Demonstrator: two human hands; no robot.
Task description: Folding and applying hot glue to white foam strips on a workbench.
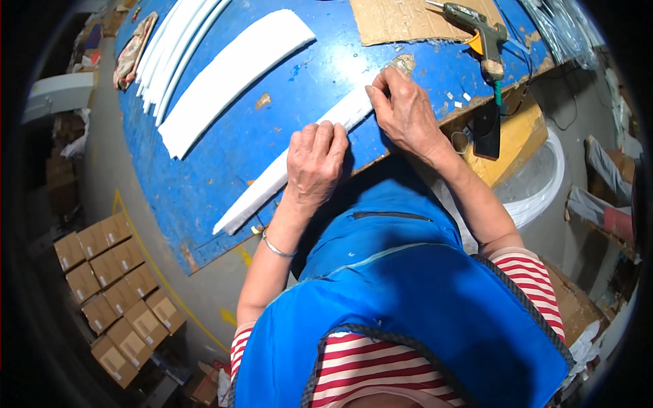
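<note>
On the chipped blue table [224, 177], both hands press a white foam strip [272, 178].

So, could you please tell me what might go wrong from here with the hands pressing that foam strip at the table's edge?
1. The narrow white foam strip lies along the blue table's near edge; with the left hand and right hand pressing on it, it might slide off or snap.
2. The glue gun sits close beyond the right hand, its cord hanging over the edge; a snag could perhaps pull it down.
</note>
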